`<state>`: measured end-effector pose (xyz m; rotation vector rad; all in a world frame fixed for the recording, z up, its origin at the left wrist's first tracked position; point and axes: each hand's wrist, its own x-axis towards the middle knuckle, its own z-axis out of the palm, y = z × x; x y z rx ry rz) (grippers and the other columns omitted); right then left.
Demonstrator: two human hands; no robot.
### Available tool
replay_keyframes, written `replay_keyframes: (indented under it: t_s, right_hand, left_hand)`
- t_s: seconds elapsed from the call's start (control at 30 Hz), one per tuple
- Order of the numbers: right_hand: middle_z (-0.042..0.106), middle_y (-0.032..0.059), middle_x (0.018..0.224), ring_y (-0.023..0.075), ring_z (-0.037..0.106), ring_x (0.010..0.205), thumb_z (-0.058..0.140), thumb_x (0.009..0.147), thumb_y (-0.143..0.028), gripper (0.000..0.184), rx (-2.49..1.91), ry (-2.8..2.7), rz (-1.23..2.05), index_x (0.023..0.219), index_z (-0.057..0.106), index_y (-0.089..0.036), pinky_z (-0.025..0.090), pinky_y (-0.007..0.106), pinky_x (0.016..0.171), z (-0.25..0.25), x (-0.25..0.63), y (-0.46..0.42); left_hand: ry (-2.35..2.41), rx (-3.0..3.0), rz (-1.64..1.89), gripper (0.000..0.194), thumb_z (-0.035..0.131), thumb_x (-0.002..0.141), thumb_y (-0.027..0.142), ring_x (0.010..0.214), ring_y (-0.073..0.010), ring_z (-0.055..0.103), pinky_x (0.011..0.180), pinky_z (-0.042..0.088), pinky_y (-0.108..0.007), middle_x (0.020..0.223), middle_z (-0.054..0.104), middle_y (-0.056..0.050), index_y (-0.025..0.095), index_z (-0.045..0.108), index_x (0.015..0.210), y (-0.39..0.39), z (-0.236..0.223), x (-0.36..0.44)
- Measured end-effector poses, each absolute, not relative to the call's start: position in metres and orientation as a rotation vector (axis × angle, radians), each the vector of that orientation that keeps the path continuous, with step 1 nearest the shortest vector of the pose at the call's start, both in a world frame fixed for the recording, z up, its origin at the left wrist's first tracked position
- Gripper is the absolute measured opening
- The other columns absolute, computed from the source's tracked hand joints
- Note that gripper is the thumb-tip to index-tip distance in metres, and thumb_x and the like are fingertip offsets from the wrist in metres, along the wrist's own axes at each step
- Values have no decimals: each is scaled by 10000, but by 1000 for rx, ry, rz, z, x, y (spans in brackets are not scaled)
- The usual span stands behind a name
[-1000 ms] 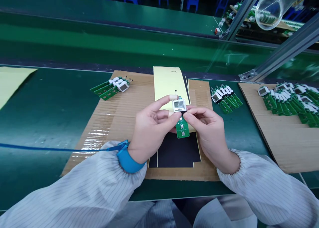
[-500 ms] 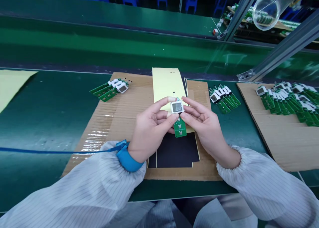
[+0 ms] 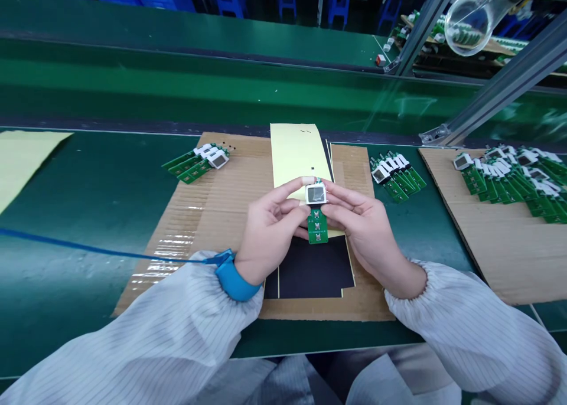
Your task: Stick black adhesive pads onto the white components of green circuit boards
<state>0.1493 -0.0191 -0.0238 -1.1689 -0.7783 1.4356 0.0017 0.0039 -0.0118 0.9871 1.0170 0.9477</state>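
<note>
Between my fingers is a green circuit board [image 3: 318, 228] with a small white-framed display [image 3: 316, 194] at its upper end. My left hand [image 3: 274, 219] pinches it from the left, and a pale cover sits on the index fingertip. From the other side my right hand [image 3: 361, 219] grips the same board with thumb and fingers. Below the hands lie a yellow sheet [image 3: 296, 151] and a black sheet [image 3: 316, 269], both on a flat piece of cardboard [image 3: 230, 210]. A blue wrist strap [image 3: 237, 281] circles my left wrist.
Several similar boards lie at the cardboard's upper left [image 3: 195, 164], and another group [image 3: 397, 176] rests right of it. More boards overlap on a second cardboard sheet [image 3: 509, 251]. The strap's blue cord [image 3: 110, 251] runs leftward. A metal post [image 3: 500, 80] slants at the upper right.
The held board has turned slightly so it points straighter toward me. My right index finger has come down closer to the display's top edge. Both hands still grip it.
</note>
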Motion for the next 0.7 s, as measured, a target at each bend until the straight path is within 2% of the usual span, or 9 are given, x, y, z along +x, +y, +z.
replay_keyframes:
  t_s: [0.1,0.27,0.53,0.7]
  right_hand:
    - [714,37,1104,174,694,987,726,726,-193,422,-1195,-795,1406,1142,699,-258,611,348,860,-23,148,-19]
    - [694,17,1158,169,664,1086,754,703,-164,444,-1151,-881,1327,1134,702,-259,553,364,1014,-21,146,-19]
    - [693,10,1162,161,659,1102,748,736,-162,421,-1103,-855,1391,1143,695,-256,540,353,1037,-23,146,-18]
    - [653,6,1240,158,623,1171,727,759,-169,423,-1088,-887,1406,1170,679,-259,521,343,1064,-22,145,-19]
  left_hand:
    - [1019,1008,948,477,677,756,191,576,-103,632,537,585,-196,692,661,5,168,651,1232,4,-13,2]
    - [1024,1021,939,576,718,725,190,601,-94,613,528,555,-171,763,681,-20,170,613,1291,5,-14,4]
    - [1019,1006,953,569,739,709,186,586,-104,611,511,553,-180,719,675,-18,132,621,1264,6,-14,5]
    - [1004,965,971,656,816,681,252,614,-117,644,479,531,-147,787,707,-41,148,600,1291,8,-18,1]
